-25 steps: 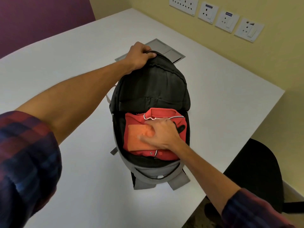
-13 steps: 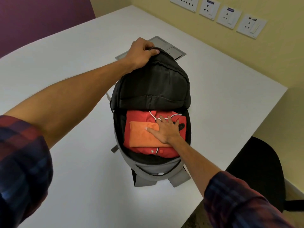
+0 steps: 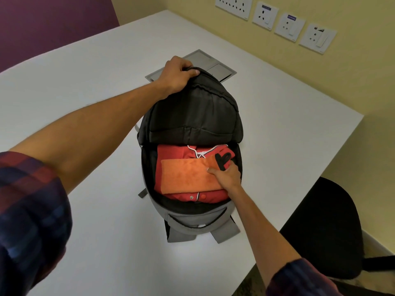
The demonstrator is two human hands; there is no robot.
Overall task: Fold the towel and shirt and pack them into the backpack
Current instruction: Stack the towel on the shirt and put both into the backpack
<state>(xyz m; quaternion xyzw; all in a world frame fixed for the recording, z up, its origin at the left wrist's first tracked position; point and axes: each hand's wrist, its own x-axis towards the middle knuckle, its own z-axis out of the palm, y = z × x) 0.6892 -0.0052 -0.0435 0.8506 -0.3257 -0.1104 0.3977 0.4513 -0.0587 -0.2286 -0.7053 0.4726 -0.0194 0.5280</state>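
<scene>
A black and grey backpack [image 3: 192,223] lies open on the white table [image 3: 85,82]. My left hand [image 3: 175,75] grips the top edge of its raised black flap. Inside lies a folded red shirt [image 3: 171,152] with white collar trim. A folded orange towel [image 3: 183,176] rests on top of it. My right hand [image 3: 226,176] is at the towel's right end, against the bag's right wall. Its thumb lies on the towel and its fingers curl down past the edge, out of sight.
A grey metal cable hatch [image 3: 218,69] is set into the table just behind the backpack. A black chair [image 3: 324,227] stands off the table's right edge. Several wall sockets [image 3: 277,20] line the yellow wall.
My right hand slid from lying flat on the towel's middle to its right end, fingers now curled down beside it. The towel lies spread wider across the shirt. My left hand still holds the flap.
</scene>
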